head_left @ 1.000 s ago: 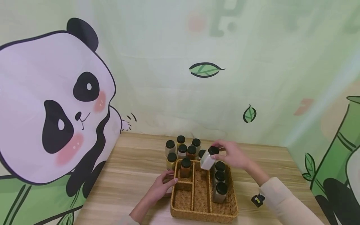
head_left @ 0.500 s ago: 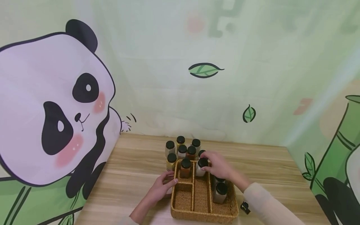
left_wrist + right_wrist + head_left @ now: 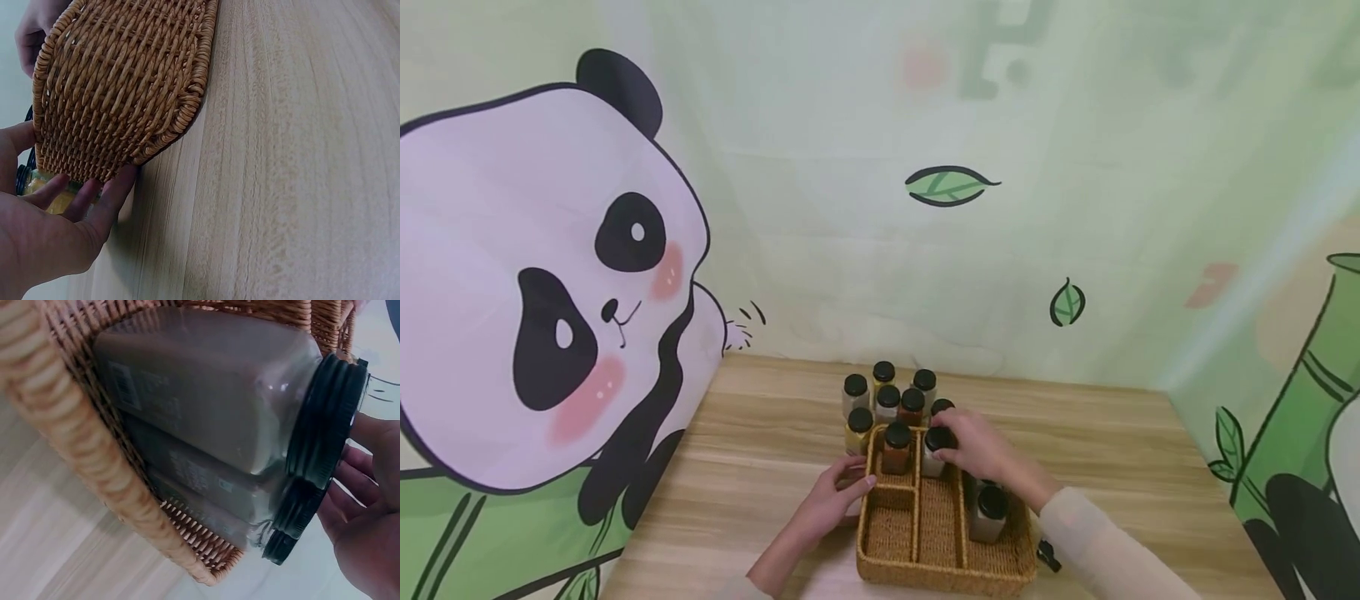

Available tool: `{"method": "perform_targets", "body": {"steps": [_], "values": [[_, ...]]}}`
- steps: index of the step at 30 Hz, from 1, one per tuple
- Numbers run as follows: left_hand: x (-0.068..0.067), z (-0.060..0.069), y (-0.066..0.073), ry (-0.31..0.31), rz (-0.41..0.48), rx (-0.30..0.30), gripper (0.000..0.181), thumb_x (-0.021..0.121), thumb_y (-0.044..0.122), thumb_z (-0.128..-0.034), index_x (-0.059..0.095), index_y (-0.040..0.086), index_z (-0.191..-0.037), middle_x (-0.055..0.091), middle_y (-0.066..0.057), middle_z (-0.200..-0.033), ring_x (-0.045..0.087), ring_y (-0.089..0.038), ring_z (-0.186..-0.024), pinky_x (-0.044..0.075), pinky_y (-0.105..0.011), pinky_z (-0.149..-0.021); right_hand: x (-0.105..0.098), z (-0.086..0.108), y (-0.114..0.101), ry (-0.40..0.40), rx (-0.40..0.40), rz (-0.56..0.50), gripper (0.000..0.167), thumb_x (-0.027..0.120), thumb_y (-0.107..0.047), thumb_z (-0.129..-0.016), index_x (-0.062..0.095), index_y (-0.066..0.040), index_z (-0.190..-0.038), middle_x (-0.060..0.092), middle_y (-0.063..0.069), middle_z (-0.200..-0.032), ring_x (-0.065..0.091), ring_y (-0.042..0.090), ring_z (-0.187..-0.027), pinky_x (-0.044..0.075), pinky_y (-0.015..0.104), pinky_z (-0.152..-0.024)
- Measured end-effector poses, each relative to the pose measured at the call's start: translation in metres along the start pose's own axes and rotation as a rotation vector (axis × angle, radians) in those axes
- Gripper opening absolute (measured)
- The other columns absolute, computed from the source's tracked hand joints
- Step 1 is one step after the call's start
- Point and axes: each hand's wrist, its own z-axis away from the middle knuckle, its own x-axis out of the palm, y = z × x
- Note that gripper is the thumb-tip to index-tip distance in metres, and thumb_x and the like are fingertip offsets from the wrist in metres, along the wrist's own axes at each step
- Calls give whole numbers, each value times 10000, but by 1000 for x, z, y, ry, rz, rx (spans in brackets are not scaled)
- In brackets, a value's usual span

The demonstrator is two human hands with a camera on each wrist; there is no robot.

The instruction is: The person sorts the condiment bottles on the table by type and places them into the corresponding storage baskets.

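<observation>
Lowered since one second ago, clear black-lidded jar point(image 3: 932, 464) with white contents, upright in middle compartment of brown wicker basket point(image 3: 943, 574), right hand point(image 3: 981, 447) pinching its lid, left hand point(image 3: 829, 498) loosely extended, touching basket's left wall, pale wood-grain table point(image 3: 748, 454) beneath.

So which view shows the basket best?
The head view: nearly the whole basket shows, compartments included. The left wrist view shows only its outside; the right wrist view, part of its rim and inside, with jars.

Small staged booth or indoor set, wood-grain tabletop point(image 3: 760, 433), pale green backdrop point(image 3: 820, 250) all around, printed with cartoon panda point(image 3: 565, 242), bamboo point(image 3: 1303, 400) and leaves point(image 3: 951, 187).
</observation>
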Motion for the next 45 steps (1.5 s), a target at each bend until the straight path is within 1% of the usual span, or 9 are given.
{"method": "perform_targets", "body": {"steps": [5,9,16,21,25,31,34,40,45], "values": [[0,-2,1,1,8,7,609,672,278,-1066,432,-23,-1539,499,-265,-1490,560,-407,-1319,627,-527,-886,-11,1,-1,-13,-51,7,452,866,-191,-913,691,44,-1258,717,168,-1196,695,323,-1083,596,479,-913],[0,-1,0,0,-8,11,604,671,276,-1067,435,-25,-1535,503,-269,-1485,553,-425,-1327,627,-527,-885,-30,10,-1,-17,-39,-66,501,814,-202,-962,639,96,-1324,679,233,-1266,669,389,-1141,572,539,-959],[0,-2,0,32,-119,67,573,674,288,-1065,486,-29,-1503,570,-248,-1435,558,-438,-1335,540,-532,-1055,-69,41,16,91,43,-235,449,751,-203,-1009,634,77,-1339,690,219,-1269,657,387,-1153,558,588,-969],[0,-3,0,40,-132,67,586,668,313,-1067,487,-27,-1508,567,-259,-1444,546,-461,-1350,508,-559,-1089,-74,72,32,138,131,-351,435,722,-204,-1033,623,77,-1350,679,216,-1281,652,403,-1156,574,567,-958],[0,-3,2,35,-149,65,605,657,343,-1071,481,-31,-1513,552,-273,-1459,523,-488,-1367,494,-575,-1100,-63,96,45,182,221,-426,428,707,-184,-1042,611,80,-1365,673,226,-1289,657,387,-1157,596,508,-949],[1,-2,1,28,-136,56,591,655,327,-1074,480,-33,-1509,547,-270,-1459,524,-486,-1361,549,-548,-1038,-31,125,62,230,354,-488,496,710,-274,-1043,602,65,-1389,667,248,-1330,666,367,-1181,593,423,-963],[2,-1,1,36,-159,69,573,656,324,-1074,496,-31,-1495,558,-266,-1451,529,-489,-1356,550,-556,-1034,-16,136,65,246,399,-569,534,698,-275,-1051,566,83,-1424,647,270,-1362,655,400,-1209,597,388,-946],[3,2,2,52,-193,97,543,661,324,-1071,526,-11,-1475,569,-259,-1453,518,-511,-1366,524,-586,-1060,10,149,65,265,492,-810,575,663,-224,-1069,468,91,-1508,562,306,-1444,615,426,-1263,617,430,-941],[2,2,0,53,-189,98,530,662,314,-1070,533,-10,-1470,575,-260,-1451,521,-517,-1360,519,-595,-1062,26,151,63,290,531,-891,544,648,-193,-1075,473,75,-1515,542,309,-1439,623,377,-1233,620,424,-934]]}}
